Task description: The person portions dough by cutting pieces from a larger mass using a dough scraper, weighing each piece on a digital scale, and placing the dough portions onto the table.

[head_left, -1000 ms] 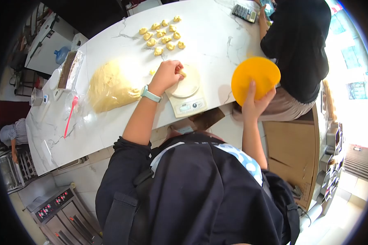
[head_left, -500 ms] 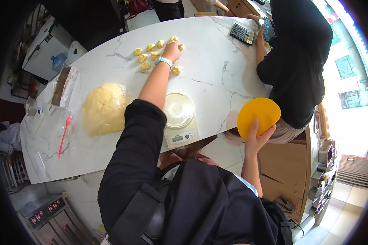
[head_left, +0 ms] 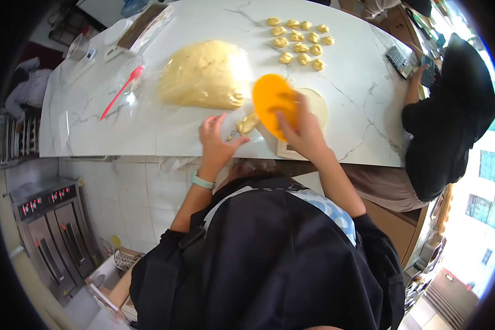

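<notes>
My left hand (head_left: 217,142) is just above the table's near edge, thumb and fingers spread, with nothing in its grasp. To its right lies a small piece of dough (head_left: 247,124), close to the scraper but apart from my fingers. My right hand (head_left: 307,132), slightly blurred, grips a yellow dough scraper (head_left: 274,104), tilted over the table. Behind it, the kitchen scale (head_left: 318,107) is partly covered by hand and scraper. A large mound of yellow dough (head_left: 206,74) under clear plastic sits beyond my left hand. Several small dough pieces (head_left: 297,36) stand in rows farther back.
A red spatula (head_left: 121,93) and a long box (head_left: 144,27) lie on the left of the marble table (head_left: 363,110). At right, a person in black (head_left: 451,115) holds a phone (head_left: 428,70) beside a calculator (head_left: 399,61). An oven (head_left: 52,220) stands lower left.
My left hand has come back from the small dough pieces to the near edge, beside the big dough. My right hand has brought the scraper over the table near the scale. The view has shifted.
</notes>
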A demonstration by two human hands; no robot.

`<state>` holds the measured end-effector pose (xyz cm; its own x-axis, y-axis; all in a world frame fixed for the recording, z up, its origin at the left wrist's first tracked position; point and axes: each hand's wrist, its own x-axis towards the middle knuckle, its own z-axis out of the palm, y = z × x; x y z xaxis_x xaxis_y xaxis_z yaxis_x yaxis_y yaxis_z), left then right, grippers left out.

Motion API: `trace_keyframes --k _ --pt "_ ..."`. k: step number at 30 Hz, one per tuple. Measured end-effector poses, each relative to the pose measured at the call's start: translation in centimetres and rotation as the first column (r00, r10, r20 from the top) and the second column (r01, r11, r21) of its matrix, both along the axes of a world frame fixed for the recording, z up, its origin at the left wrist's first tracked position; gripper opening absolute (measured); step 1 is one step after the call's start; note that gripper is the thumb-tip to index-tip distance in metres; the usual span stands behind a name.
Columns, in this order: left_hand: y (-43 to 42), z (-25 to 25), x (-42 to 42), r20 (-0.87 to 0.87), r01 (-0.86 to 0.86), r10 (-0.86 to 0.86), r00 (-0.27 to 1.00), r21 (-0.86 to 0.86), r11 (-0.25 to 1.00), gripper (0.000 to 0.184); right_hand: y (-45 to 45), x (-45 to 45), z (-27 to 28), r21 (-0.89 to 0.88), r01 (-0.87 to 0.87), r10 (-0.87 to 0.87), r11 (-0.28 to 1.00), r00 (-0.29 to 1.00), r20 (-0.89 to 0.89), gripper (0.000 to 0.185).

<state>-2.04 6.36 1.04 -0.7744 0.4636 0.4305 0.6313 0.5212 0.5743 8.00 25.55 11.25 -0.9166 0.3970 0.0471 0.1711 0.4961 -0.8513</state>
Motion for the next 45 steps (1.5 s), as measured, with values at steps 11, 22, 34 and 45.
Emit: trace_keyframes --k 11,22,34,45 --pt "0.5 -1.2 0.3 0.225 0.190 -0.208 0.952 0.099 0.977 0.031 -5.2 -5.9 -3.2 0.412 -0.376 0.296 0.830 0.923 0.247 0.039" --pt "7.3 5.2 1.6 0.324 0.263 -0.415 0.850 0.421 0.868 0.034 1.4 2.9 -2.7 -0.030 0.486 -0.456 0.873 0.794 -0.401 0.044" --pt "4.3 3.1 -0.3 0.284 0.190 -0.184 0.941 0.008 0.982 0.035 4.2 8.1 -2.0 -0.119 0.661 -0.629 0.741 0.622 -0.465 0.048" --pt "5.3 5.2 0.1 0.471 0.220 -0.376 0.798 0.353 0.909 0.023 3.5 8.9 -1.9 -0.197 0.656 -0.659 0.729 0.593 -0.462 0.048"
